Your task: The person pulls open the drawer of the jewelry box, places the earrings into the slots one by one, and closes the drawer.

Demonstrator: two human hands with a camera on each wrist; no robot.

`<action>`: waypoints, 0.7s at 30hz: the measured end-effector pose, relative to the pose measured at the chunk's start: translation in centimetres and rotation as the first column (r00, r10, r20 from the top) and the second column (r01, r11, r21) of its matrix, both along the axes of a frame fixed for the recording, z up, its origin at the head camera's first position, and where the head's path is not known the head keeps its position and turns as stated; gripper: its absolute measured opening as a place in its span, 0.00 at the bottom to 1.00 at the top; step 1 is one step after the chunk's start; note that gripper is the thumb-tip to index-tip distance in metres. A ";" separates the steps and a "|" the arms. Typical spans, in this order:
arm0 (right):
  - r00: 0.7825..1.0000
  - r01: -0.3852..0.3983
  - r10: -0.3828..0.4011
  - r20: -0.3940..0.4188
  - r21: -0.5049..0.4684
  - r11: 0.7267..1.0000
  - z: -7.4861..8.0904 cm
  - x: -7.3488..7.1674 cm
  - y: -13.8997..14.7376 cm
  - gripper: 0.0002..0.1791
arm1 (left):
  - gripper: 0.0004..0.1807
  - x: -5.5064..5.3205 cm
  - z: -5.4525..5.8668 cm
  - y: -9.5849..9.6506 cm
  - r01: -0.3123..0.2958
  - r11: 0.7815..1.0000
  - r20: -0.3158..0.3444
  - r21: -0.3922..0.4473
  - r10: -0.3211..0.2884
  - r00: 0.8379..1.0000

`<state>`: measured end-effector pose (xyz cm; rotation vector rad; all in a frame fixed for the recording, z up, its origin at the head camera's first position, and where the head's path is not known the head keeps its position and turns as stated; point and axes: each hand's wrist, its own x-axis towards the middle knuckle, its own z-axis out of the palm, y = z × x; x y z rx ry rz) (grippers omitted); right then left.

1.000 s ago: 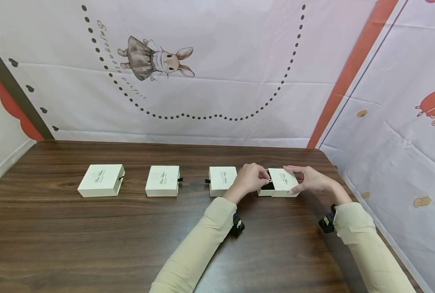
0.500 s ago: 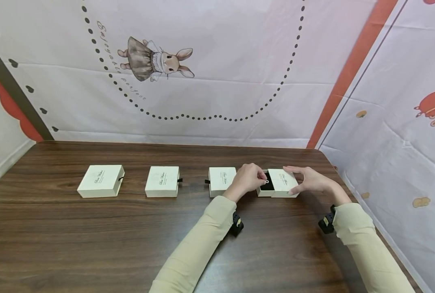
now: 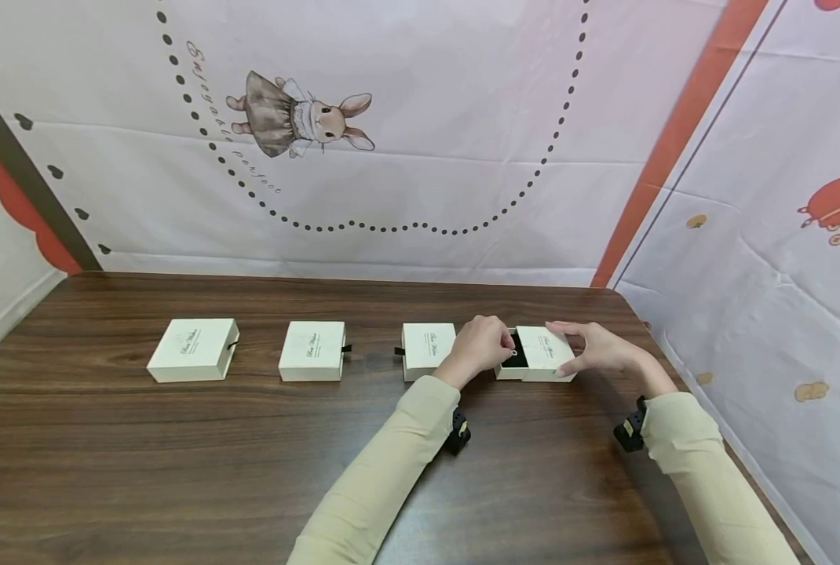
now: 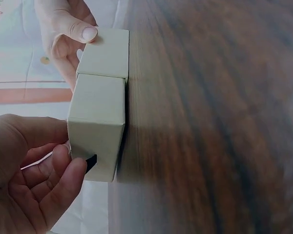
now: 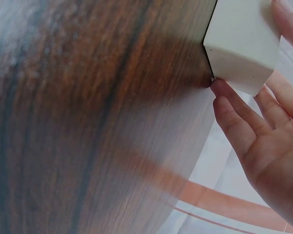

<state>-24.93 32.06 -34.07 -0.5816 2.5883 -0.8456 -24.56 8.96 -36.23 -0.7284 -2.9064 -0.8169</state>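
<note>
Near the table's right end lies a cream jewelry box (image 3: 546, 349), its drawer (image 3: 502, 374) slid partly out to the left. A small silvery ring-like piece (image 3: 514, 353) shows on the black lining, right by the left fingertips. My left hand (image 3: 482, 344) is at the drawer's outer end. In the left wrist view its index finger reaches over the rim, while the thumb lies against the end beside a black ribbon tab (image 4: 91, 162). My right hand (image 3: 601, 350) grips the box sleeve (image 5: 244, 44) from the right, thumb on the near side and fingers round the back and end.
Three more cream boxes with black tabs stand in a row to the left: a near one (image 3: 427, 350), a middle one (image 3: 312, 351) and a far-left one (image 3: 193, 349). All stand on the dark wooden table (image 3: 250, 455). A printed white cloth (image 3: 420, 102) hangs behind.
My left fingertips have shifted slightly left, and the silvery piece with them, a little lower on the lining. The right hand and the drawer's opening stay nearly the same.
</note>
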 end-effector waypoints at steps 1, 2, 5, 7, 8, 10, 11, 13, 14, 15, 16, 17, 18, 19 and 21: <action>1.000 0.001 -0.001 0.000 0.003 1.000 0.0 0.0 0.0 0.48 | 0.05 0.0 0.0 0.0 0.004 1.000 -0.001 -0.003 -0.004 1.000; 1.000 0.001 -0.001 0.002 0.002 1.000 0.0 0.0 0.0 0.48 | 0.05 0.0 0.1 0.0 0.009 1.000 -0.011 -0.011 -0.009 1.000; 1.000 0.004 -0.004 0.009 0.005 1.000 0.0 0.0 0.0 0.49 | 0.05 0.1 0.2 0.0 0.026 0.999 -0.049 -0.037 -0.028 0.998; 1.000 0.002 -0.002 0.008 0.009 1.000 0.0 -0.1 0.0 0.49 | 0.05 0.1 0.2 0.0 0.035 0.998 -0.077 -0.053 -0.039 0.996; 1.000 0.002 -0.002 0.008 0.010 1.000 0.0 -0.1 0.0 0.49 | 0.05 0.1 0.2 0.0 0.038 0.997 -0.091 -0.061 -0.043 0.995; 1.000 -0.003 0.003 0.009 0.009 1.000 0.0 -0.1 0.0 0.49 | 0.06 0.1 0.3 0.0 0.038 0.997 -0.102 -0.069 -0.045 0.994; 1.000 -0.004 0.004 0.006 0.012 1.000 0.0 -0.1 0.0 0.49 | 0.06 0.1 0.3 0.0 0.036 0.997 -0.107 -0.075 -0.044 0.993; 1.000 -0.003 0.003 0.007 0.014 1.000 0.0 -0.1 0.0 0.49 | 0.07 0.1 0.4 0.0 0.036 0.996 -0.109 -0.087 -0.046 0.993; 1.000 -0.003 0.003 0.006 0.016 1.000 0.0 -0.1 0.0 0.49 | 0.07 0.1 0.4 0.0 0.035 0.995 -0.107 -0.090 -0.045 0.993; 1.000 -0.002 0.001 0.006 0.017 1.000 0.0 -0.1 0.0 0.49 | 0.08 0.1 0.4 0.0 0.034 0.995 -0.104 -0.092 -0.044 0.994; 1.000 0.002 -0.002 0.005 0.019 1.000 0.0 -0.1 0.0 0.49 | 0.09 0.1 0.5 0.0 0.033 0.995 -0.100 -0.093 -0.043 0.994; 1.000 0.006 -0.006 0.005 0.021 1.000 0.0 -0.1 0.0 0.50 | 0.09 0.1 0.5 0.0 0.035 0.995 -0.096 -0.092 -0.044 0.994; 1.000 0.008 -0.008 0.005 0.022 1.000 0.0 -0.1 -0.1 0.50 | 0.10 0.1 0.5 0.0 0.035 0.995 -0.091 -0.093 -0.043 0.995; 1.000 0.010 -0.010 0.005 0.022 1.000 0.0 -0.1 -0.1 0.50 | 0.12 0.1 0.5 0.0 0.034 0.995 -0.087 -0.094 -0.043 0.995; 1.000 0.011 -0.011 0.006 0.020 1.000 0.0 -0.1 -0.1 0.50 | 0.15 0.2 0.6 0.0 0.033 0.994 -0.081 -0.101 -0.041 0.996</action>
